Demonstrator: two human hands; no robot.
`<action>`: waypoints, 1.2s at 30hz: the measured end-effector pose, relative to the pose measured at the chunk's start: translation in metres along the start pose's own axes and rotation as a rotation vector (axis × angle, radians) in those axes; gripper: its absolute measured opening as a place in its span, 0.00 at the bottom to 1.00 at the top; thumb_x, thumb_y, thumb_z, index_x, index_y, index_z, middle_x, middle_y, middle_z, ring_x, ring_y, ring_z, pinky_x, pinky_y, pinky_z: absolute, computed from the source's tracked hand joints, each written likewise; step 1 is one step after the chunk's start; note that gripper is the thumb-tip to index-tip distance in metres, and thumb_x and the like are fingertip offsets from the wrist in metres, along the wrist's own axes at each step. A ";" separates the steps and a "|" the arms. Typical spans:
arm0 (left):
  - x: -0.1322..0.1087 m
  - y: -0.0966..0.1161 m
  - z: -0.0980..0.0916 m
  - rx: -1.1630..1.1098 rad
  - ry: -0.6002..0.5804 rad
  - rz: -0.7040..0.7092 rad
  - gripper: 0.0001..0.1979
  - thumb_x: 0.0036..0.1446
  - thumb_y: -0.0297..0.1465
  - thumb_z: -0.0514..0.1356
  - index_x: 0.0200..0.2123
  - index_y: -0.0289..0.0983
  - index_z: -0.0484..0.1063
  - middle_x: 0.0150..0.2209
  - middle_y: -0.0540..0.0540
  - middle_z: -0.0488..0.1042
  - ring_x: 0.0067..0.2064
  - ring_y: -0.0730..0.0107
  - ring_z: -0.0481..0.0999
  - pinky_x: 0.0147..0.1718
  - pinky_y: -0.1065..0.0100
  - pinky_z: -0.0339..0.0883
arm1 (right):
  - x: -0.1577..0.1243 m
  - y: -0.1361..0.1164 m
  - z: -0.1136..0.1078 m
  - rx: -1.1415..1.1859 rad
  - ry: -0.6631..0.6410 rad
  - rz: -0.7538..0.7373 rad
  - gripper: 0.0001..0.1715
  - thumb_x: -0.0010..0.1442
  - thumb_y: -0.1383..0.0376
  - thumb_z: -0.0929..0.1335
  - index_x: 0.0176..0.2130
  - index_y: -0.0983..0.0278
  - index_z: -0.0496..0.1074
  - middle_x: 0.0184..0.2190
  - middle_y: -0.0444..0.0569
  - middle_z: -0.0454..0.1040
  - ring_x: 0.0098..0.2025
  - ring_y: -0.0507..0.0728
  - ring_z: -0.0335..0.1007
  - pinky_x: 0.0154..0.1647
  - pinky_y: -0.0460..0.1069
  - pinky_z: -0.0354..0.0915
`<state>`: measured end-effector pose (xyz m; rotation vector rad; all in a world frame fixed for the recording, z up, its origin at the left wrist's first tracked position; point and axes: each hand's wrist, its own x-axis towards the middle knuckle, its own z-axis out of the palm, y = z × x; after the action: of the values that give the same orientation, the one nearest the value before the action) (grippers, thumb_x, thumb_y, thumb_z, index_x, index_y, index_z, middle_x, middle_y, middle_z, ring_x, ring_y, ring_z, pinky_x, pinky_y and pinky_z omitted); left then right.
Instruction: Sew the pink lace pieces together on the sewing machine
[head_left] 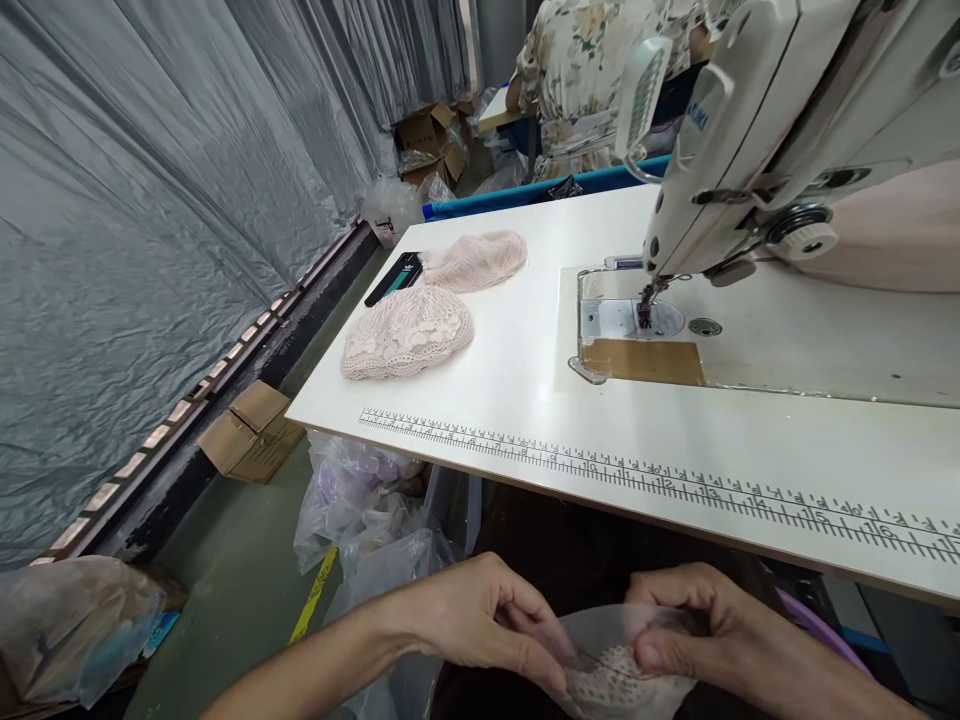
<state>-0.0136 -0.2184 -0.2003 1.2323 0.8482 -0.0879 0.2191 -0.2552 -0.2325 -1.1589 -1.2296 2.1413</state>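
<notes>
Below the table's front edge, my left hand (495,620) pinches one side of a sheer, pale pink piece of lace fabric (619,685). My right hand (694,625) grips the opposite side, thumb on top of the lace. The sheer part stretches between the two hands, and its lower end runs out of view. On the white sewing table (510,370) lie a pale pink lace piece (409,335) and a sheer pink piece (480,260), beside a black and teal card (395,278).
A sewing machine (720,150) stands at the right, its needle over the metal plate (634,318). A ruler scale (592,465) runs along the table front. Plastic bags (367,510) and a cardboard box (251,430) lie below left. Another person (581,70) sits beyond the table.
</notes>
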 end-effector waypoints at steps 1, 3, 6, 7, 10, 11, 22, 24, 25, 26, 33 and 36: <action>0.000 -0.002 -0.001 0.004 -0.010 -0.008 0.24 0.44 0.45 0.67 0.39 0.34 0.78 0.33 0.45 0.79 0.36 0.67 0.78 0.38 0.72 0.69 | -0.001 0.003 -0.003 -0.001 -0.005 0.004 0.17 0.46 0.54 0.74 0.23 0.64 0.73 0.21 0.41 0.67 0.26 0.50 0.60 0.27 0.43 0.56; 0.001 -0.007 -0.001 -0.004 -0.017 -0.004 0.23 0.44 0.45 0.67 0.39 0.33 0.78 0.33 0.44 0.79 0.38 0.66 0.78 0.39 0.72 0.69 | -0.002 0.010 -0.007 -0.030 -0.006 0.006 0.17 0.46 0.53 0.74 0.23 0.64 0.72 0.21 0.41 0.66 0.26 0.50 0.59 0.27 0.43 0.56; 0.003 -0.009 -0.001 -0.031 -0.018 0.009 0.24 0.46 0.46 0.65 0.39 0.31 0.78 0.33 0.43 0.79 0.38 0.64 0.79 0.39 0.72 0.70 | -0.003 0.017 -0.012 -0.065 0.009 0.005 0.19 0.48 0.50 0.72 0.23 0.63 0.72 0.20 0.40 0.62 0.24 0.49 0.55 0.26 0.44 0.55; 0.003 -0.009 -0.001 -0.037 -0.022 0.007 0.25 0.46 0.46 0.65 0.39 0.31 0.78 0.33 0.43 0.79 0.39 0.63 0.79 0.39 0.73 0.70 | -0.004 0.019 -0.012 -0.069 0.012 0.007 0.20 0.49 0.49 0.72 0.23 0.63 0.71 0.19 0.39 0.61 0.24 0.49 0.54 0.26 0.44 0.54; 0.003 -0.008 -0.001 -0.034 -0.039 0.002 0.28 0.44 0.50 0.65 0.39 0.31 0.78 0.33 0.43 0.79 0.39 0.63 0.79 0.39 0.72 0.70 | -0.004 0.022 -0.013 -0.069 0.009 0.008 0.20 0.49 0.49 0.71 0.23 0.62 0.71 0.20 0.39 0.61 0.24 0.49 0.53 0.26 0.44 0.53; 0.003 -0.008 -0.002 -0.031 -0.046 0.004 0.29 0.43 0.51 0.64 0.40 0.31 0.78 0.33 0.43 0.79 0.39 0.63 0.79 0.39 0.72 0.70 | -0.004 0.022 -0.013 -0.069 0.005 0.006 0.19 0.50 0.49 0.71 0.23 0.62 0.71 0.20 0.39 0.62 0.24 0.50 0.53 0.27 0.44 0.53; 0.002 -0.014 -0.004 -0.151 -0.098 -0.067 0.32 0.31 0.53 0.68 0.37 0.37 0.79 0.25 0.52 0.76 0.32 0.74 0.76 0.36 0.77 0.67 | -0.001 0.027 -0.011 -0.074 -0.010 0.007 0.20 0.49 0.47 0.70 0.23 0.61 0.72 0.20 0.40 0.62 0.24 0.50 0.53 0.27 0.45 0.53; 0.002 -0.013 -0.005 -0.164 -0.118 -0.056 0.32 0.31 0.53 0.68 0.37 0.37 0.79 0.25 0.52 0.76 0.32 0.75 0.75 0.37 0.77 0.67 | -0.001 0.025 -0.010 -0.081 -0.010 0.007 0.20 0.49 0.47 0.71 0.24 0.61 0.73 0.20 0.40 0.63 0.24 0.50 0.54 0.27 0.45 0.53; 0.003 -0.013 -0.004 -0.174 -0.129 -0.046 0.33 0.31 0.52 0.68 0.39 0.36 0.79 0.26 0.52 0.76 0.32 0.74 0.76 0.37 0.77 0.67 | -0.002 0.022 -0.008 -0.085 -0.013 0.010 0.20 0.48 0.47 0.71 0.23 0.61 0.73 0.20 0.41 0.63 0.24 0.50 0.54 0.27 0.45 0.53; 0.003 -0.012 -0.004 -0.187 -0.139 -0.036 0.34 0.30 0.51 0.69 0.40 0.36 0.78 0.28 0.52 0.77 0.33 0.73 0.76 0.38 0.76 0.67 | -0.002 0.018 -0.006 -0.088 -0.014 0.017 0.21 0.48 0.47 0.71 0.23 0.62 0.73 0.20 0.41 0.63 0.24 0.50 0.54 0.27 0.45 0.53; 0.016 -0.013 0.009 -0.160 -0.019 -0.054 0.32 0.30 0.48 0.71 0.38 0.34 0.78 0.32 0.47 0.79 0.36 0.65 0.77 0.41 0.70 0.69 | 0.000 -0.005 0.005 -0.047 -0.020 0.049 0.21 0.43 0.52 0.74 0.21 0.66 0.71 0.18 0.40 0.60 0.24 0.49 0.52 0.26 0.44 0.50; 0.018 -0.012 0.010 -0.180 -0.012 -0.051 0.28 0.33 0.48 0.70 0.36 0.34 0.79 0.28 0.48 0.78 0.32 0.70 0.77 0.38 0.72 0.69 | 0.001 -0.002 0.002 -0.042 -0.021 0.056 0.20 0.45 0.52 0.74 0.22 0.67 0.72 0.19 0.40 0.61 0.24 0.49 0.53 0.26 0.45 0.50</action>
<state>-0.0018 -0.2251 -0.2199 1.0407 0.8584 -0.0583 0.2165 -0.2548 -0.2300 -1.2053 -1.2715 2.1830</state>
